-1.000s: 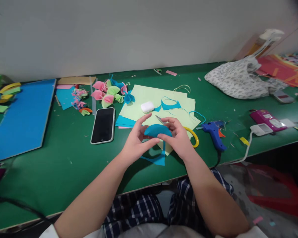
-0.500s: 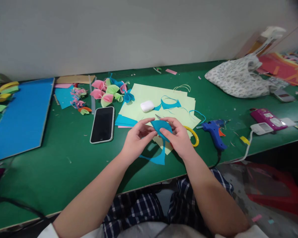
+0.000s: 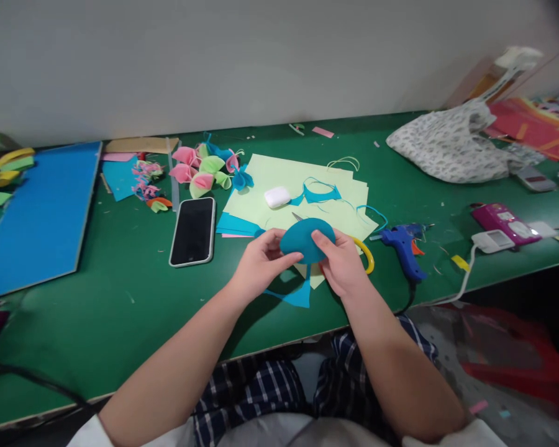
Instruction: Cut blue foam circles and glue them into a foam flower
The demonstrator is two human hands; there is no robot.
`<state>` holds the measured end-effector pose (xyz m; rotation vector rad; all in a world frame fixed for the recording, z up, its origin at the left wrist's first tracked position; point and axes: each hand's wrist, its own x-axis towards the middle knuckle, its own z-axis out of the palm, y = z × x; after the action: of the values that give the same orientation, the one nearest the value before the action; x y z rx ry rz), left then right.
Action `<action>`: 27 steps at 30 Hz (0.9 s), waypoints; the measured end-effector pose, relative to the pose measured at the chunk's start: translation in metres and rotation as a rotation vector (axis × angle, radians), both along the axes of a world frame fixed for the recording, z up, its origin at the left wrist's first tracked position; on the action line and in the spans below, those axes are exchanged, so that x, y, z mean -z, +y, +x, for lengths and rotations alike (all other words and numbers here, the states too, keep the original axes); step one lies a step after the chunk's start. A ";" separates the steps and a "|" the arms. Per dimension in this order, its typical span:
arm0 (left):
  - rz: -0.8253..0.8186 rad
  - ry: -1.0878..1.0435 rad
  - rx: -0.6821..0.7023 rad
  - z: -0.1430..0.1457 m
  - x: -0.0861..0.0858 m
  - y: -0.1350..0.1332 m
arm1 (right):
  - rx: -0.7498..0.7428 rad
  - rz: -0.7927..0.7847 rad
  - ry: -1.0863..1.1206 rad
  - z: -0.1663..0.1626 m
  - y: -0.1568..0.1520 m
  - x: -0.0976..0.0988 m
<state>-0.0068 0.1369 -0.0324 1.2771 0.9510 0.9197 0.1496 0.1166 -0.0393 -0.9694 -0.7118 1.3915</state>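
Observation:
Both my hands hold a round blue foam piece [image 3: 304,239] a little above the green table [image 3: 121,292]. My left hand [image 3: 261,264] pinches its left edge with thumb and fingers. My right hand [image 3: 341,264] grips its right side, thumb on top. Under my hands lie a blue foam offcut [image 3: 295,297] and yellow-handled scissors [image 3: 366,254], whose blade tip shows beyond the piece. A stack of light green sheets [image 3: 284,180] lies just behind.
A black phone [image 3: 193,231] lies to the left, folded pink and green foam petals [image 3: 200,171] behind it. A white earbud case [image 3: 277,197] sits on the sheets. A blue glue gun [image 3: 403,244], a patterned cloth bag [image 3: 447,149] and a blue board [image 3: 37,217] surround the spot.
The blue piece, held curled a second ago, now faces me flat as a full round. My hands have stayed in nearly the same place.

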 end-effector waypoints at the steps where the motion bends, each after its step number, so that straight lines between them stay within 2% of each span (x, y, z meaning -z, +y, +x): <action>1: -0.020 -0.007 -0.005 0.001 -0.001 -0.001 | 0.000 -0.016 0.005 0.000 0.000 0.000; 4: 0.006 -0.034 -0.082 0.000 -0.003 0.000 | 0.018 -0.015 -0.034 0.002 0.001 0.000; 7: 0.049 -0.033 -0.197 -0.002 -0.005 0.001 | 0.032 0.028 -0.173 0.005 0.002 0.001; 13: 0.097 0.093 -0.343 -0.003 -0.007 0.001 | 0.024 0.054 -0.362 0.006 0.001 0.001; 20: 0.084 0.021 -0.296 -0.004 -0.004 0.002 | -0.082 0.113 -0.357 0.006 0.000 0.000; 24: 0.050 -0.004 -0.199 -0.003 -0.004 0.002 | -0.061 0.106 -0.324 0.006 0.000 -0.002; 27: 0.063 0.015 -0.208 -0.003 -0.007 0.002 | -0.054 0.084 -0.335 0.008 0.000 -0.004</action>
<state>-0.0096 0.1387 -0.0256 1.2554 1.0886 1.1104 0.1577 0.1169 -0.0352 -1.1368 -1.0440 1.2474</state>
